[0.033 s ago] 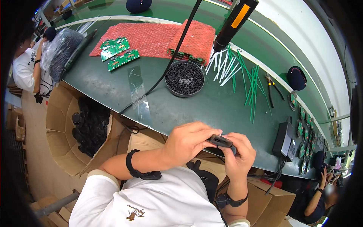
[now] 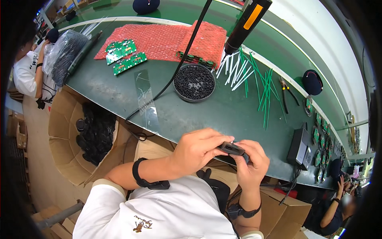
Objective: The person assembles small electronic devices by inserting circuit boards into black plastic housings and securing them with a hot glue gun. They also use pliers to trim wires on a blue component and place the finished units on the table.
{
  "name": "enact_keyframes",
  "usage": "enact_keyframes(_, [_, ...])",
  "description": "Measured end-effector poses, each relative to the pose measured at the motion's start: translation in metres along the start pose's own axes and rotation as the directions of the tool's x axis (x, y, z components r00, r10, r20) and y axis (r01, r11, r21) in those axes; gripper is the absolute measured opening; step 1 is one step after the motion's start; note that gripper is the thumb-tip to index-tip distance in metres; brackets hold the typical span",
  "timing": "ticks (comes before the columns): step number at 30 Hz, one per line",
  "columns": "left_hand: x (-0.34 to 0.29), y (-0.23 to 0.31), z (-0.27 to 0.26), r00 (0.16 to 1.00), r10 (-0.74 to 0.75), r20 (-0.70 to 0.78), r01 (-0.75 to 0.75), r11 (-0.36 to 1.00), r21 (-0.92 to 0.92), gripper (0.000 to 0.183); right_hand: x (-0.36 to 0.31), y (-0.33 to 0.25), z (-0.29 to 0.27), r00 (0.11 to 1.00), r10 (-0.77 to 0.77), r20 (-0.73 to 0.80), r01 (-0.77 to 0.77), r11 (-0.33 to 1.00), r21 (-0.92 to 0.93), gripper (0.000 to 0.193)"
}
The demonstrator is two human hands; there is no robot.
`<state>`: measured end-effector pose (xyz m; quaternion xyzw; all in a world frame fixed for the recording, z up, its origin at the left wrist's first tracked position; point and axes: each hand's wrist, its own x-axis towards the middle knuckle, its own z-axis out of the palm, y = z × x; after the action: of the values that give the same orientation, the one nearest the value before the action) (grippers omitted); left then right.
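Green bench [image 2: 119,91], 2 hands [image 2: 197,149] pinching sm. black plastic part [image 2: 231,148]

Both hands, left [image 2: 197,149] and right [image 2: 251,163], pinch a small black part [image 2: 231,149] over the green table [image 2: 207,115] edge, tray of screws [image 2: 194,82] further back, cardboard box [image 2: 65,139] left.

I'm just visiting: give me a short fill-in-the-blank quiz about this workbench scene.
1. Both hands, left hand and right hand, hold one small ____ part.
2. The round tray on the green bench is full of black ____.
3. The green circuit boards lie partly on ____ bubble wrap.

Missing words: black; screws; red
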<state>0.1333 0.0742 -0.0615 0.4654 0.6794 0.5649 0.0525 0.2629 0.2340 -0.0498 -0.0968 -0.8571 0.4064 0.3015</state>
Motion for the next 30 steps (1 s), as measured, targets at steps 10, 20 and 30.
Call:
enact_keyframes(10, [0.003, 0.015, -0.008, 0.998, 0.016, 0.067, -0.013, 0.999, -0.036, 0.036, 0.0, -0.002, 0.002, 0.997, -0.081, -0.019, 0.08, 0.996, -0.034, 0.021])
enact_keyframes(20, [0.001, 0.013, -0.007, 0.996, -0.057, 0.068, 0.064, 0.992, -0.105, 0.034, 0.003, 0.002, 0.0, 0.997, -0.077, 0.033, 0.074, 0.995, 0.07, 0.02])
enact_keyframes(30, [0.005, 0.015, -0.008, 0.995, -0.078, 0.057, 0.083, 0.993, -0.088, 0.033, 0.002, 0.006, 0.003, 0.998, -0.065, -0.004, 0.065, 0.988, 0.14, 0.016])
